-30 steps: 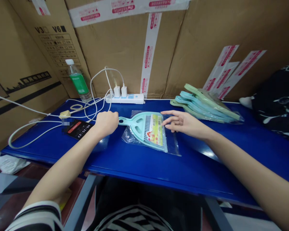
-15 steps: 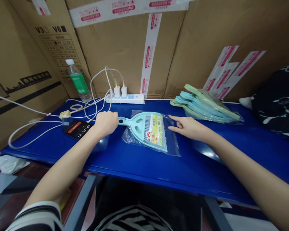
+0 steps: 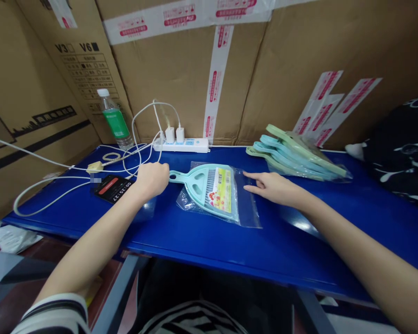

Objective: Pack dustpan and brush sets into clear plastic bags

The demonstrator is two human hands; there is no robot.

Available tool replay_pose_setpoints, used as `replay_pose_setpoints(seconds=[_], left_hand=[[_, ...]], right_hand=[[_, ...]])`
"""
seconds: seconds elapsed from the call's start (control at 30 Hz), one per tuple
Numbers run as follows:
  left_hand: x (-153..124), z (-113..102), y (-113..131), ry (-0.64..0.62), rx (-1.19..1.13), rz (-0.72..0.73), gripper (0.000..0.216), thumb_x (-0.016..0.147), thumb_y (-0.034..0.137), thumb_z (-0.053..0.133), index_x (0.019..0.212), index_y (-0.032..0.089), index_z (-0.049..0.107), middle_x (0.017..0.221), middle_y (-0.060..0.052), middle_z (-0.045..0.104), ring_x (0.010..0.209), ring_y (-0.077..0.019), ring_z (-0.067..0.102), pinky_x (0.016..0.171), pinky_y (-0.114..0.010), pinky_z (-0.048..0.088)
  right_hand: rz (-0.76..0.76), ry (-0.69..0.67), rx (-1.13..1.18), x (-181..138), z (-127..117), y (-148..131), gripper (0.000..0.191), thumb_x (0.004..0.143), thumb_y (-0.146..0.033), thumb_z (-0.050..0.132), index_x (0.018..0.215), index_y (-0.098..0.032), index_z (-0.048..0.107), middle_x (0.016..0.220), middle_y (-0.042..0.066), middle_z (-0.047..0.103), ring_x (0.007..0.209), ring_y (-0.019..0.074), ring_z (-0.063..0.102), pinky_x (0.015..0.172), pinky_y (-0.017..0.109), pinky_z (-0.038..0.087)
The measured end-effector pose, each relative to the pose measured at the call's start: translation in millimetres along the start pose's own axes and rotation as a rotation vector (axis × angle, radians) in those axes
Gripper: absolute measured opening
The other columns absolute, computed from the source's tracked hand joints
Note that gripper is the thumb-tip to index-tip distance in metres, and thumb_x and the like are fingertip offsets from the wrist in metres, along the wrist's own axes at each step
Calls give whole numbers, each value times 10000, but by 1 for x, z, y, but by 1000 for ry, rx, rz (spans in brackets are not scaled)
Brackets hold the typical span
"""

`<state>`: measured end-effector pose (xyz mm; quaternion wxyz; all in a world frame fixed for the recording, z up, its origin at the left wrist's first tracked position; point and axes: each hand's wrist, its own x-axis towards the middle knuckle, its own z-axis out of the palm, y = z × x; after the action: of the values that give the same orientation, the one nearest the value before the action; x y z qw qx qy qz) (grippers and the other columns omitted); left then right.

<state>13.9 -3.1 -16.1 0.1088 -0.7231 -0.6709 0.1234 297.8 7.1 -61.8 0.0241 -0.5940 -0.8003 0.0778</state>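
A light blue dustpan (image 3: 195, 184) lies on the blue table with a small brush (image 3: 209, 188) nested in it and a printed yellow card (image 3: 223, 189) over the bristles. The dustpan is partly inside a clear plastic bag (image 3: 248, 211), whose right part is flat. My left hand (image 3: 152, 179) is closed round the end of the dustpan's handle. At the bag's right edge, my right hand (image 3: 275, 187) holds the film with its fingertips, index finger and thumb stretched toward the dustpan, the other fingers curled. Any film between the fingers is hard to make out.
Several green and blue bagged dustpans (image 3: 292, 155) are piled at the back right, near a dark patterned cloth (image 3: 400, 148). On the left are a phone (image 3: 113, 188), white cables, a bottle (image 3: 115, 121) and a power strip (image 3: 184, 144). Cardboard (image 3: 181, 79) walls the back.
My left hand and the dustpan have shifted slightly left, leaving more flat bag to the right of the dustpan. My right hand and the bag's right edge have stayed nearly in place.
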Motion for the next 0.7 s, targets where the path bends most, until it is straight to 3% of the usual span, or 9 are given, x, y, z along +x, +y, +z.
replay_pose_setpoints(seconds=[0.23, 0.3, 0.43, 0.5, 0.57, 0.7], left_hand=[[-2, 3, 4, 151, -31, 52, 342, 936, 183, 316, 1104, 89, 599, 904, -192, 716, 887, -322, 695, 673, -366, 488], [-3, 5, 7, 217, -93, 231, 312, 951, 211, 324, 1055, 120, 604, 899, -138, 720, 819, -274, 693, 639, -328, 466], [-9, 10, 14, 254, -305, 793, 258, 968, 342, 426, 1025, 164, 604, 921, -46, 706, 680, -159, 636, 599, -260, 417], [-13, 14, 18, 264, -389, 999, 296, 935, 431, 516, 1062, 181, 608, 902, -25, 688, 652, -133, 607, 579, -239, 395], [-15, 19, 21, 288, -413, 1101, 296, 907, 437, 573, 1086, 206, 621, 894, -16, 662, 656, -124, 590, 555, -229, 368], [-13, 24, 20, 328, -388, 1108, 167, 910, 239, 564, 1033, 244, 677, 873, -8, 601, 647, -103, 548, 552, -224, 343]], right_hand=[[3, 195, 34, 4, 2, 13, 556, 882, -425, 422, 1299, -102, 597, 556, 13, 521, 551, 209, 527, 546, 311, 393], [5, 247, 11, 6, 4, 13, 521, 886, -397, 408, 1267, -113, 621, 596, 37, 535, 597, 227, 542, 579, 327, 407], [-1, 295, 33, 11, 9, 8, 373, 877, -336, 420, 1069, -180, 701, 689, 64, 571, 649, 231, 561, 612, 334, 421], [10, 311, 43, 12, 11, 4, 286, 856, -294, 446, 946, -201, 700, 713, 61, 577, 640, 217, 555, 595, 322, 414], [22, 324, 48, 12, 11, 1, 219, 838, -258, 458, 844, -211, 671, 717, 53, 576, 630, 204, 551, 574, 307, 402], [47, 327, 56, 8, 5, 0, 148, 805, -214, 472, 723, -215, 594, 727, 52, 577, 647, 197, 566, 553, 293, 391]])
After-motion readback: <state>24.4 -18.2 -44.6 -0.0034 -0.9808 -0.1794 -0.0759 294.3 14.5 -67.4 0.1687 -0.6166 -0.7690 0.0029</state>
